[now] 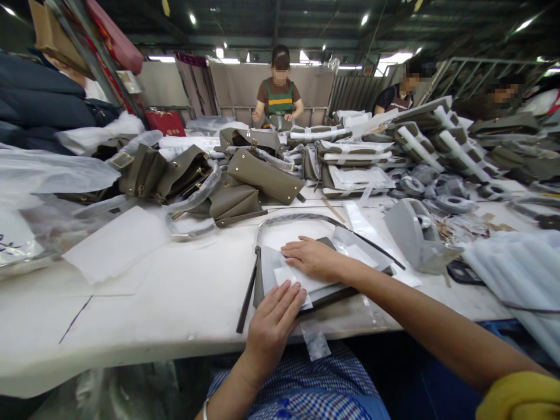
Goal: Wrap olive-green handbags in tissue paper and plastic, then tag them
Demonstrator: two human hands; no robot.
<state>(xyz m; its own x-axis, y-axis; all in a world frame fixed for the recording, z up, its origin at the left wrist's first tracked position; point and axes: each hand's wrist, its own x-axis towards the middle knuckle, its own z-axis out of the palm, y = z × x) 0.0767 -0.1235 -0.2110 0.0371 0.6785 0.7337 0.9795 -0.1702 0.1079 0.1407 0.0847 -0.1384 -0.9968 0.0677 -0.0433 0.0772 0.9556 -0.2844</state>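
Note:
An olive handbag (259, 280) lies flat on the table in front of me, its wrapped handle (301, 219) arching away on the far side. White paper sheets (315, 283) cover most of the bag's upper face. My left hand (273, 321) rests at the near left edge of the paper, fingers stretched out together. Farther up, my right hand (312, 258) lies flat on the sheets with its fingers extended to the left. A dark strap end (246, 297) hangs out at the bag's left. Clear tape (315, 344) dangles from the table edge near my left hand.
Olive handbags (262, 175) are piled across the back. A grey tape dispenser (413, 233) stands at the right, near tape rolls (450, 201) and white foam sheets (520, 280). Loose white paper (118, 242) lies left. A co-worker (280, 96) is across the table.

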